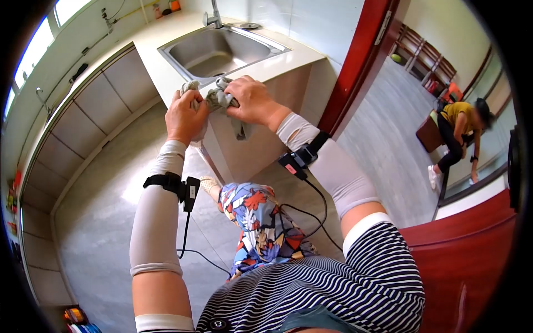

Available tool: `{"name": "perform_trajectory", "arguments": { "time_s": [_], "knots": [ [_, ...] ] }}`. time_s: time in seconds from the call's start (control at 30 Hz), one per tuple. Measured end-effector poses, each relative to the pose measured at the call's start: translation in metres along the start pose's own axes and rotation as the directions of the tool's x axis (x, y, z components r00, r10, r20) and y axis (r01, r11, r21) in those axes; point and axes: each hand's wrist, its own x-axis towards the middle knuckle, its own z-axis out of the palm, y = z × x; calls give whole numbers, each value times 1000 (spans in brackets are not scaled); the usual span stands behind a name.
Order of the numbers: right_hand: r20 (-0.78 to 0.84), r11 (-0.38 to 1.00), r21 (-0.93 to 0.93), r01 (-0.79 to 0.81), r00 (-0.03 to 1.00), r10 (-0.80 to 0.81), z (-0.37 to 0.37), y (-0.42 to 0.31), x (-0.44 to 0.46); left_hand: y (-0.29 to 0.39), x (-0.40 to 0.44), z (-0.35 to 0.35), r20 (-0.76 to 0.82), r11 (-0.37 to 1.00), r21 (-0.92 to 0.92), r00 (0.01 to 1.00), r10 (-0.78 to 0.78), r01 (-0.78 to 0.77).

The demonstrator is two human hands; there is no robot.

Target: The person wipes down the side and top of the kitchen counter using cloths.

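A grey-green cloth [220, 96] is bunched up between my two hands, near the front edge of the counter [300, 57]. My left hand [186, 115] is closed round one end of it. Round the other end, my right hand [252, 100] has its fingers wrapped. Part of the cloth hangs below my right hand in front of the cabinet side. Just beyond my hands lies the steel sink [222, 51], set into the counter, with a faucet [214, 15] at its back.
Cabinets [105, 102] curve along the left under a long counter. A red door frame [361, 61] stands at the right, with a red door [461, 255] below. Through the doorway, a person [461, 125] bends beside glass panels, near wooden chairs [427, 55]. Cables hang from my wrist devices.
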Motion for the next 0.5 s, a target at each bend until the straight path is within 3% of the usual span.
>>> {"name": "perform_trajectory", "arguments": {
  "time_s": [0.2,0.3,0.37,0.5],
  "knots": [
    [-85,1000,-15,13,996,-14,-13,40,-22,-3,-2,7,-37,1000,-23,999,19,-20],
    [-40,985,-172,17,999,-24,-33,70,-30,-2,-2,6,-35,999,-26,999,18,-19],
    [59,951,-287,-113,989,135,-53,97,-33,-3,-2,5,-33,999,-29,999,16,-17],
    [-66,700,-677,-227,966,249,-104,143,-43,-6,0,7,-23,998,-60,999,30,-32]
  ]
}}
